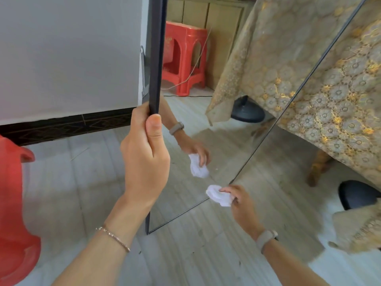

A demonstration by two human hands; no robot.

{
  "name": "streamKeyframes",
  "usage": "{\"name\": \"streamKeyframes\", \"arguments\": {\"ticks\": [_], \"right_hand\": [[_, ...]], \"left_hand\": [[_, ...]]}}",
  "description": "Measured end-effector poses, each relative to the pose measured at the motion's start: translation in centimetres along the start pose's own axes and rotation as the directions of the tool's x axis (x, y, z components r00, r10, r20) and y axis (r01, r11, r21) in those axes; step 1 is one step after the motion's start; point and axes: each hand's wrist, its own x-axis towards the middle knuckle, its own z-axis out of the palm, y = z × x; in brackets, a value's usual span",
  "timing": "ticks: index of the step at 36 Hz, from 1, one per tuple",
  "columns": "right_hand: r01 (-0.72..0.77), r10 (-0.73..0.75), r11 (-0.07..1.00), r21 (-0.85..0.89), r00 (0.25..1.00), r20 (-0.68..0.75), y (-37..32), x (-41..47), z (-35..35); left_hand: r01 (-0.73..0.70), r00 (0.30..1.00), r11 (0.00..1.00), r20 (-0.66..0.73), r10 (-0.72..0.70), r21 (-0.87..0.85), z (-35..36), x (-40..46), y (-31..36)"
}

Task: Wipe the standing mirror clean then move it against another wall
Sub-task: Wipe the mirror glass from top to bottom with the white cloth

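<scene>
Red plastic stool (12, 203) at far left on the tiled floor (68, 182). Left hand (144, 153) wrapped round the dark left frame edge of the standing mirror (206, 124), steadying it upright beside the white wall (68, 54). Right hand (241, 203) pinches a crumpled white tissue (217, 195) at the glass's lower right corner. Risk: mirror rests on one grip; hard wiping low down could swing the base or tip it toward the cloth-draped worktop (334, 112).

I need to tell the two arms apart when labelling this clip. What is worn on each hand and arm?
Both forearms are bare, with no sleeves in view. The left hand has a thin chain bracelet on its wrist. The right hand has a grey-beige band, like a watch strap, on its wrist.
</scene>
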Motion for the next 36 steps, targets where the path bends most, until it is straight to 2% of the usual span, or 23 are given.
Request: {"name": "streamKeyframes", "arguments": {"ticks": [2,4,6,8,12,14,17,19,21,22,23,24,25,26,29,33,36], "right_hand": [[-0.054,0.062,0.997,0.05,0.982,-0.179,-1.1,2.3,-3.3],[-0.061,0.083,0.996,0.069,0.923,-0.375,-2.9,4.9,-7.2],[-0.04,0.108,0.99,0.133,0.824,-0.556,-5.4,7.7,-11.0],[0.053,0.079,0.985,0.164,0.705,-0.705,-7.5,10.3,-14.0],[0.214,0.104,0.95,0.229,0.474,-0.874,-12.3,14.6,-17.9],[0.278,0.088,0.936,0.216,0.41,-0.908,-14.3,15.9,-18.5],[0.347,-0.065,0.93,0.121,0.48,-0.875,-15.8,15.1,-16.3],[0.336,-0.228,0.942,-0.017,0.603,-0.764,-14.0,12.9,-13.3],[0.355,-0.333,0.933,-0.053,0.801,-0.498,-10.9,9.5,-10.3],[0.348,-0.334,0.938,-0.01,0.892,-0.306,-9.6,7.5,-9.2],[0.296,-0.29,0.954,0.054,0.951,-0.108,-8.5,6.0,-8.7],[0.22,-0.224,0.972,0.08,0.973,0.048,-7.9,4.6,-8.6],[0.167,-0.177,0.983,0.082,0.975,0.134,-7.7,3.7,-8.8],[0.123,-0.133,0.99,0.074,0.978,0.163,-7.6,3.2,-9.2],[-0.073,0.052,0.979,0.19,0.992,0.117,-8.2,3.0,-10.7],[-0.257,0.246,0.863,0.435,0.966,0.082,-9.6,3.6,-11.9],[-0.379,0.341,0.72,0.582,0.923,0.18,-10.8,3.7,-12.1]], "left_hand": [[0.001,1.0,1.0,-0.001,-0.001,-0.004,0.1,0.0,-0.1],[0.005,1.0,1.0,-0.007,-0.005,-0.005,0.2,-0.1,-0.1],[0.005,1.0,1.0,-0.01,-0.006,-0.011,0.3,-0.1,-0.2],[0.001,1.0,1.0,-0.011,-0.002,-0.018,0.4,-0.2,-0.3],[-0.005,1.0,1.0,-0.008,0.005,-0.016,0.2,-0.1,-0.4],[-0.002,1.0,1.0,-0.007,0.002,-0.016,0.1,-0.1,-0.4],[-0.009,1.0,1.0,-0.009,0.008,-0.014,0.1,0.1,-0.2],[-0.004,1.0,1.0,-0.012,0.003,-0.012,0.0,0.0,-0.1],[0.011,1.0,1.0,-0.019,-0.012,-0.014,0.0,0.0,-0.2],[0.019,0.999,1.0,-0.026,-0.02,-0.016,0.0,-0.1,-0.2],[0.028,0.999,0.999,-0.032,-0.029,-0.021,0.0,-0.1,-0.3],[0.039,0.999,0.999,-0.033,-0.04,-0.031,0.0,-0.2,-0.4],[0.05,0.998,0.998,-0.034,-0.051,-0.037,0.0,-0.3,-0.5],[0.056,0.998,0.998,-0.037,-0.057,-0.03,0.0,-0.5,-0.5],[0.041,0.998,0.997,-0.041,-0.039,0.06,0.0,-1.3,-0.6],[0.045,0.997,0.993,-0.069,-0.038,0.11,-0.3,-2.4,-1.0],[-0.125,0.984,0.961,-0.092,0.151,0.249,-0.5,-2.7,-0.7]]}}
